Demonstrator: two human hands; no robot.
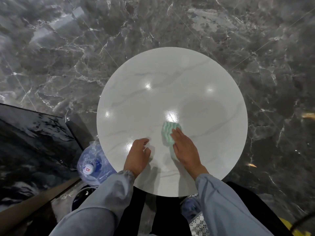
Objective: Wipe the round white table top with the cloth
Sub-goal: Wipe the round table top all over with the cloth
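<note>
The round white table top [170,86] fills the middle of the head view, glossy with faint grey veins and several light reflections. A green-and-white wavy-striped cloth [167,132] lies on its near half. My right hand [185,149] lies flat on the cloth, fingers together, pressing it to the surface; part of the cloth is hidden under the palm. My left hand [139,154] rests on the table to the left of the cloth, fingers loosely curled and holding nothing. Both arms wear light blue-grey sleeves.
Dark grey marble floor [68,57] surrounds the table. A large blue water bottle [92,166] in plastic wrap stands at the table's near left edge. A black glossy slab [30,142] sits at the far left. A round dark bin [81,196] is below the bottle.
</note>
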